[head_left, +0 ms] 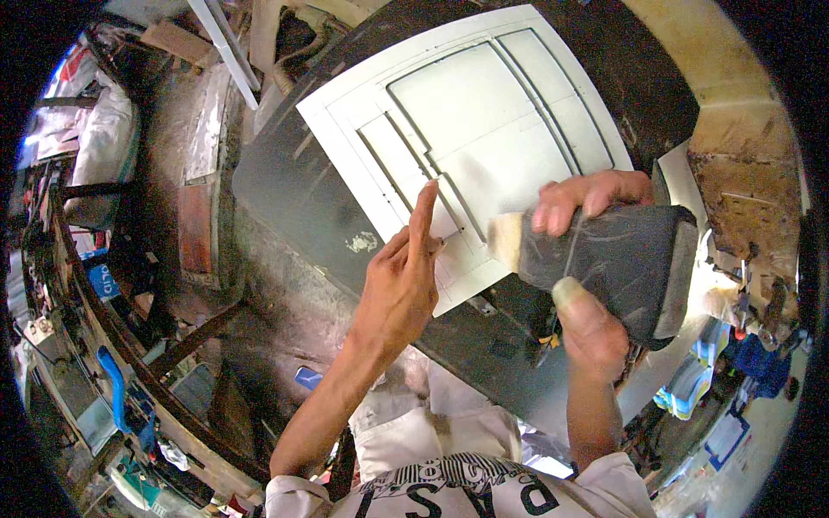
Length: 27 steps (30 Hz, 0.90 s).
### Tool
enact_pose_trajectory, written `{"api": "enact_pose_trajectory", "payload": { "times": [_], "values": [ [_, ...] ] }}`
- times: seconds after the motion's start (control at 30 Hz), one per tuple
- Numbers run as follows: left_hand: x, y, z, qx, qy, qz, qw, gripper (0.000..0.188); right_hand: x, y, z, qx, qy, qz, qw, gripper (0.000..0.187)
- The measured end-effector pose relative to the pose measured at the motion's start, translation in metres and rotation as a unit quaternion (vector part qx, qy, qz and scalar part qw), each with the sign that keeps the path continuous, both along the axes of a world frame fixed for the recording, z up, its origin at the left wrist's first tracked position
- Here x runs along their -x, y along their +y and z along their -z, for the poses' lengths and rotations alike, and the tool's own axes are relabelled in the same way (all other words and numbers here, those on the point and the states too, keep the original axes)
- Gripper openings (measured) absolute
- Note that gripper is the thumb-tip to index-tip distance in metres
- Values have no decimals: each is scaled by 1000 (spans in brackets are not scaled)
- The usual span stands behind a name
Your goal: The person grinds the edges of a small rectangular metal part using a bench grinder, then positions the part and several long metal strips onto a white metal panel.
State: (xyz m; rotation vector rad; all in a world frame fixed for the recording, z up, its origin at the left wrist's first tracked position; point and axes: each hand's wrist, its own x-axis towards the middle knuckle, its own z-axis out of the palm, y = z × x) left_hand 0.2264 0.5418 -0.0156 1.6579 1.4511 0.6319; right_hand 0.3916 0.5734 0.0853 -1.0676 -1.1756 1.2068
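A white sheet point(484, 112) with dark slots outlining rectangular shapes lies at a slant on a dark work surface point(294, 181). My left hand point(401, 272) has its index finger stretched out, its tip at one of the slots in the near left part of the sheet. The other fingers of that hand are bent and partly hidden. A dark grey, fabric-covered foam pad point(613, 268) is in my right hand point(591, 337). My thumb presses its near face while fingers curl over its far edge. Pale foam shows at the pad's left end, which overlaps the sheet's near right part.
A cluttered wooden rack point(112, 319) curves along the left, holding a blue-handled tool point(112, 388). A stuffed white sack point(102, 142) lies at the far left. Metal strips point(226, 52) lean at the back. A worn wooden board point(747, 198) stands on the right.
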Motion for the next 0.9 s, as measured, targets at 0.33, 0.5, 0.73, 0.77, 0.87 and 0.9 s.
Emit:
{"api": "enact_pose_trajectory", "payload": {
  "times": [0.33,0.5,0.73,0.77,0.87,0.9],
  "values": [
    [1,0,-1,-32,11,32,999,101,3,16,26,-84,-59,-125,987,54],
    [0,-3,10,-77,-9,27,997,99,6,17,25,-114,46,-131,984,48],
    [4,-7,-4,-9,-9,-53,999,103,24,4,37,-84,51,-92,991,39],
    [10,-7,-9,-7,-10,-55,998,103,22,6,34,-97,94,-94,986,38],
    [47,-4,-8,-68,69,-99,990,125,11,14,24,-198,221,-183,937,26],
    [64,4,0,-114,101,-108,982,135,21,5,23,-185,139,-151,961,26]
  ]
}}
